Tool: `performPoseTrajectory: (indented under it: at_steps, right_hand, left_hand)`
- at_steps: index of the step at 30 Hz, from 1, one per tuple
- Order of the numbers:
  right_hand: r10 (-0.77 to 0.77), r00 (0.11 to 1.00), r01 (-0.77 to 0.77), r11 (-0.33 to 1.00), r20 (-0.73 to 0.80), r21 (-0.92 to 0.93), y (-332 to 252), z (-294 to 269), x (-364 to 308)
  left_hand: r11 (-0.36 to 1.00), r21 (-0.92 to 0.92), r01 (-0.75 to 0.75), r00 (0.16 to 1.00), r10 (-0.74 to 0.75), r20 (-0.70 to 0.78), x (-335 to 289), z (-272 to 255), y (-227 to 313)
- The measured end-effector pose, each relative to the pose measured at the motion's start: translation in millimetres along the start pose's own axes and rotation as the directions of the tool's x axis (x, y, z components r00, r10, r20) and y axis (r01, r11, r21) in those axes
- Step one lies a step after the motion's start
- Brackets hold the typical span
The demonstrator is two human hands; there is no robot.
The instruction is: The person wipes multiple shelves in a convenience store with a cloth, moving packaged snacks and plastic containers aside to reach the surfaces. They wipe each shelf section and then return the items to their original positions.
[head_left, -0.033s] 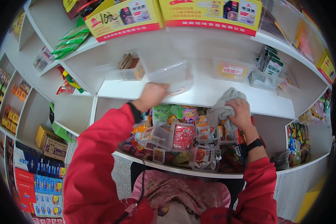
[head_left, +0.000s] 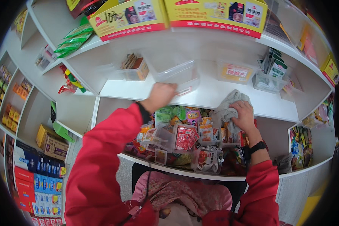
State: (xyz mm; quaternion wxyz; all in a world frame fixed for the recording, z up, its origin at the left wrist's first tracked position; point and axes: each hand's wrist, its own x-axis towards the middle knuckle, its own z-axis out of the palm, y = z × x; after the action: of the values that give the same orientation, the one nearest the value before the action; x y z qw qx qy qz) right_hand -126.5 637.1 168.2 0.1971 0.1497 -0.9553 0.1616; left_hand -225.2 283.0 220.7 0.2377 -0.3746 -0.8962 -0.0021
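My left hand is closed on the front edge of a clear plastic box, which stands on the white shelf and looks empty. Bunched under the fingers of my right hand is a grey cloth, at the shelf's front edge above the lower bin. Below both hands, that bin holds several clear tubs of small snack packets, among them a tub of red packets and one with a red-and-white packet.
Further back on the shelf are a box of brown packets, a yellow-labelled box and a tub of green-and-white sachets. Yellow display cartons line the shelf above. Stacked boxes stand at lower left.
My left hand and the clear box have shifted slightly to the right. My right hand stays on the cloth, while the whole view has moved a little.
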Motion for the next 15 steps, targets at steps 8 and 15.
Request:
performPoseTrajectory:
  at_steps: [8, 15]
  right_hand:
    - [-0.009, 1.000, 0.009, 1.000, -0.010, 0.004, -0.2, -0.7, 0.4]
    - [-0.003, 1.000, 0.004, 1.000, -0.029, 0.007, 5.2, 4.4, -4.0]
  left_hand:
    - [0.934, 0.109, 0.340, 0.940, -0.341, -0.008, 94.3, 43.6, 53.3]
    - [0.987, -0.141, -0.079, 0.891, 0.006, -0.454, 50.3, 38.8, 67.5]
